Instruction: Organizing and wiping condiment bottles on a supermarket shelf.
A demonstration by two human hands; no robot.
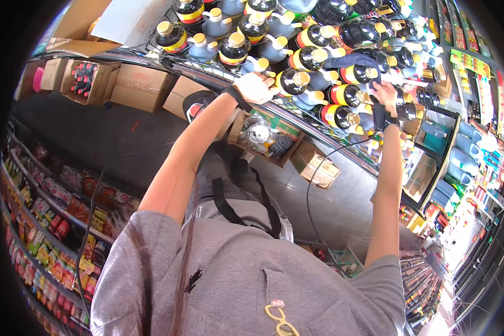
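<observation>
Rows of dark sauce bottles with yellow caps crowd the wire shelf in front of me. My left hand (256, 88) is at the shelf's front edge, fingers curled. It is right beside a round dark bottle (292, 82) with a red and yellow label, and just below a handled plastic jug (254, 66). Whether it grips either one cannot be told. Further right, my right hand (385, 94) pinches the end of a dark blue cloth (357, 61). That cloth drapes over and between the bottles, near a labelled bottle (358, 74).
Cardboard cartons (138, 87) stand under the shelf, beside an open box of plastic-wrapped items (260, 134). A black cable (308, 189) hangs by my right arm. Shelves of packaged goods (54, 218) line the aisle at lower left. Large blue jugs (462, 157) stand at right.
</observation>
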